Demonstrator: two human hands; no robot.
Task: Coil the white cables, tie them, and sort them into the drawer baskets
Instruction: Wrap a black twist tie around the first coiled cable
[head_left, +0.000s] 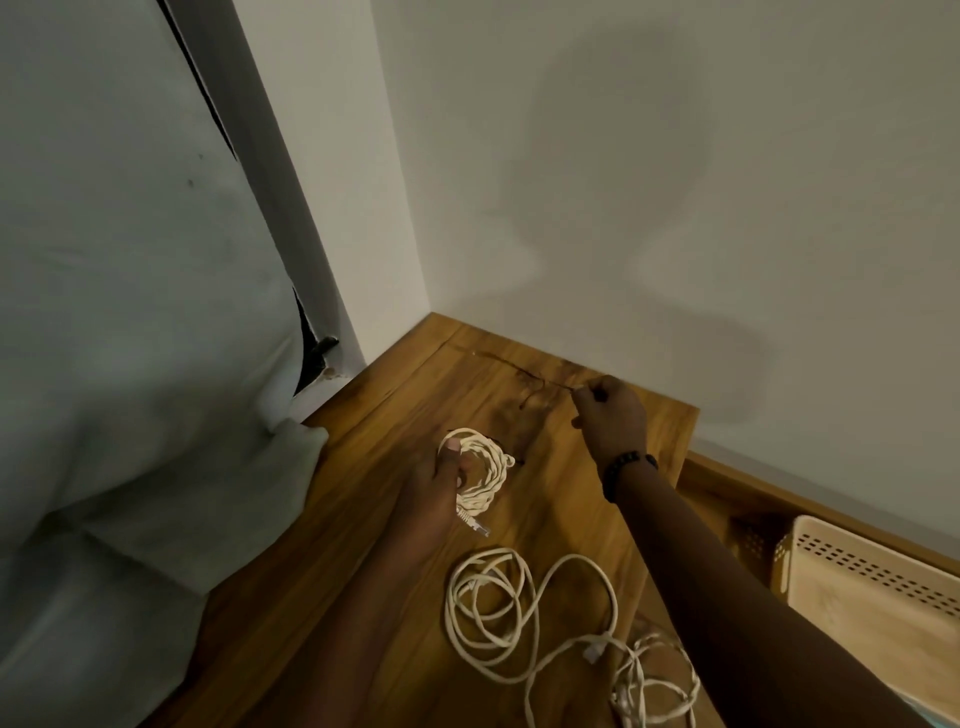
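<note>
My left hand (441, 483) grips a coiled white cable (483, 467) just above the wooden top (395, 415), thumb through the loop; its clear plug hangs below the fist. My right hand (613, 410) reaches toward the back wall and pinches a thin dark tie (540, 384) from a small cluster of dark ties lying on the wood. Loose white cables (519, 613) sprawl uncoiled on the wood nearer to me, with a tangle at the lower right.
A beige perforated basket (862, 582) sits in the open drawer (727, 483) to the right, below the wooden top. White fabric (130, 364) hangs along the left edge. A pale wall closes the back and right.
</note>
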